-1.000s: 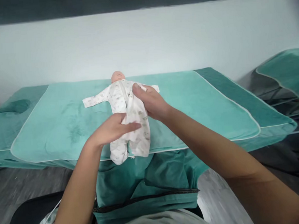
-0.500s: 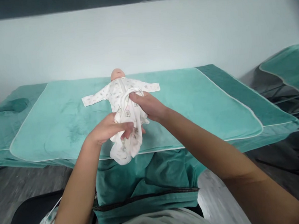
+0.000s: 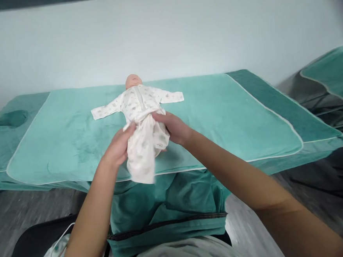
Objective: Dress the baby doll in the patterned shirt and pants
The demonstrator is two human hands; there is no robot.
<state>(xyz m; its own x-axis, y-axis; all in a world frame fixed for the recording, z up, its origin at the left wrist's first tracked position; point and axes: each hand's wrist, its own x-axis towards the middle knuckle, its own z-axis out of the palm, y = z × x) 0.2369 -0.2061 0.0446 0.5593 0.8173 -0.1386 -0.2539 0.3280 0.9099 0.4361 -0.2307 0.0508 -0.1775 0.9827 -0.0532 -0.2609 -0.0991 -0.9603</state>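
A baby doll lies on its back in a white printed long-sleeved top, its arms spread out sideways. White printed baby pants are bunched at the doll's waist, one leg hanging toward me over the bed's front edge. My left hand is closed on the left side of the pants, thumb on top. My right hand pinches the waist end on the right, near the top's hem. A bit of the doll's skin shows below the cloth; its legs are otherwise hidden.
A padded bed with a teal cover stands against the white wall. Its left end has a face hole. A black chair with a bag and white cable is at lower left. Another teal bed stands at right.
My left hand has drawn back from across the lower pants to their upper left side and closed there. The pants leg now hangs straighter. My right hand keeps its grip.
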